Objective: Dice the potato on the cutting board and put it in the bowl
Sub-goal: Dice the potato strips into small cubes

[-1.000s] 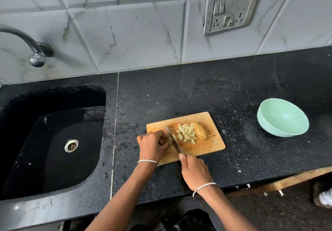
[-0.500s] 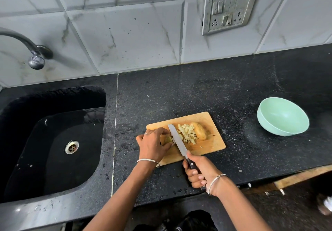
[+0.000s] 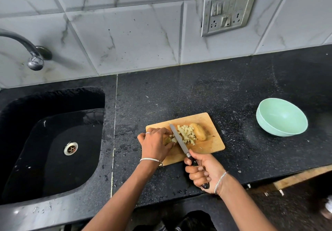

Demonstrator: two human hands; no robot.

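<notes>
- On the wooden cutting board (image 3: 212, 123), at its 9 o'clock end, I see a small potato piece (image 3: 168, 140); beside it a heap of pale dice (image 3: 186, 134), then an uncut yellow-brown half (image 3: 198, 132).
- At the board's 3 o'clock, well apart, sits the mint bowl (image 3: 282, 117).
- The left hand (image 3: 155, 144) curls over the small piece, pinning it.
- At the board's 5 o'clock, the right hand (image 3: 204, 172) fists the knife (image 3: 179, 140) handle, blade pointing to 11 o'clock between piece and heap.
- Fingers hide most of the piece; I cannot tell if the edge touches wood.
</notes>
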